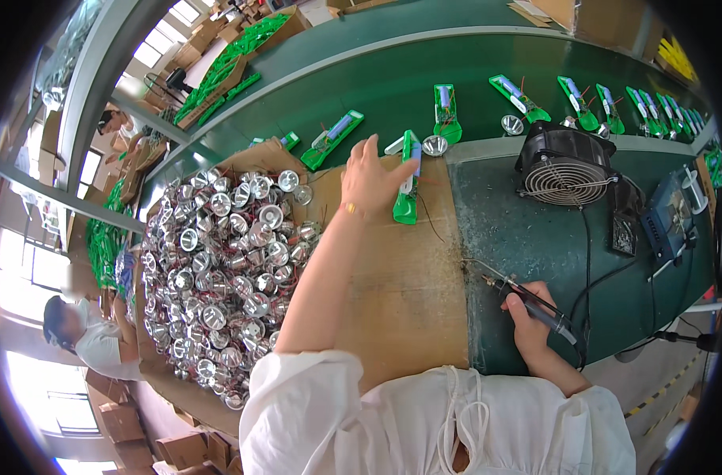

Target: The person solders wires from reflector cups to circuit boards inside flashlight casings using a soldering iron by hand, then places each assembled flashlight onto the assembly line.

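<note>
Left hand spreads at green housing; right hand holds soldering iron.

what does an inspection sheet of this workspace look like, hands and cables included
Surface: dark green bench with a brown cardboard sheet on it; small debris along the sheet's right edge.
Job's things: green casing on the sheet; soldering iron; row of green casings beyond.
Clutter: heap of silver reflectors at left; black fan and blue-grey unit at right.
Left hand: thumb over the casing; grip unclear.
Right hand: closed on the iron.
Cables: black cables at right, near the iron; not all ends traceable.
Surroundings: two people and cardboard boxes at left.
</note>
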Available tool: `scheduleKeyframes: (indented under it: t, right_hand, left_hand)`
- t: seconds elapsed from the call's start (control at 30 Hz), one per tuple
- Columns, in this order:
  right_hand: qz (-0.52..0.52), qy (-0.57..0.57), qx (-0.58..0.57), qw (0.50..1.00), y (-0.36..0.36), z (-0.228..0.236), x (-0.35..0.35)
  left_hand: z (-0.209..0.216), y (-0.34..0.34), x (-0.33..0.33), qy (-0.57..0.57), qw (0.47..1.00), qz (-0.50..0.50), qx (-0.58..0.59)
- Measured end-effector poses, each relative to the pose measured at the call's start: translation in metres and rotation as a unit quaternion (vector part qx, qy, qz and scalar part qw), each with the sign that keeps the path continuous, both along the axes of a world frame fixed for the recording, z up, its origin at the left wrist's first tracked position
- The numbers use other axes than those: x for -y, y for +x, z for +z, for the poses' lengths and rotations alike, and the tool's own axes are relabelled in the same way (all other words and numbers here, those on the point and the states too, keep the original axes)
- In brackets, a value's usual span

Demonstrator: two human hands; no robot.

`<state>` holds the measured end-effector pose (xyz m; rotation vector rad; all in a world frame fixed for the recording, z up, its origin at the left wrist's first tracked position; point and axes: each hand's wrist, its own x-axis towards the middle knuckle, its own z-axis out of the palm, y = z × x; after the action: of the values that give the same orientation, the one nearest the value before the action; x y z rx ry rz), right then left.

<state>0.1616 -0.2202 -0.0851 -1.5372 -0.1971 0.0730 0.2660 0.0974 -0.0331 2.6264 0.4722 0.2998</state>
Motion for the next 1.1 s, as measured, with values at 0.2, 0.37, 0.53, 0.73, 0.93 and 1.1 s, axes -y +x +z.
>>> scheduleKeyframes:
  t: [0.2,0.37,0.53,0.73,0.93,1.1]
  right_hand:
    - [0.005,-0.006,-0.022,1.000,0.002,-0.002,0.004]
    - [0.005,-0.005,-0.018,1.000,0.003,0.001,0.005]
    - [0.015,0.009,-0.030,0.999,0.003,0.003,0.006]
    - [0.013,0.005,0.002,1.000,0.003,0.000,0.004]
    - [0.007,0.014,0.024,1.000,-0.001,-0.003,0.006]
    - [0.020,-0.001,0.045,0.999,-0.007,0.000,0.005]
  left_hand:
    - [-0.010,0.069,0.001,0.061,0.992,-0.034,-0.101]
    - [0.021,0.022,-0.020,-0.286,0.957,-0.030,-0.044]
    - [-0.003,-0.096,0.053,-0.347,0.936,-0.022,0.043]
    - [-0.024,-0.162,0.098,-0.005,0.999,0.032,-0.006]
    - [-0.009,-0.204,0.037,0.211,0.968,0.096,0.093]
    - [-0.019,-0.202,0.019,0.344,0.937,0.019,0.062]
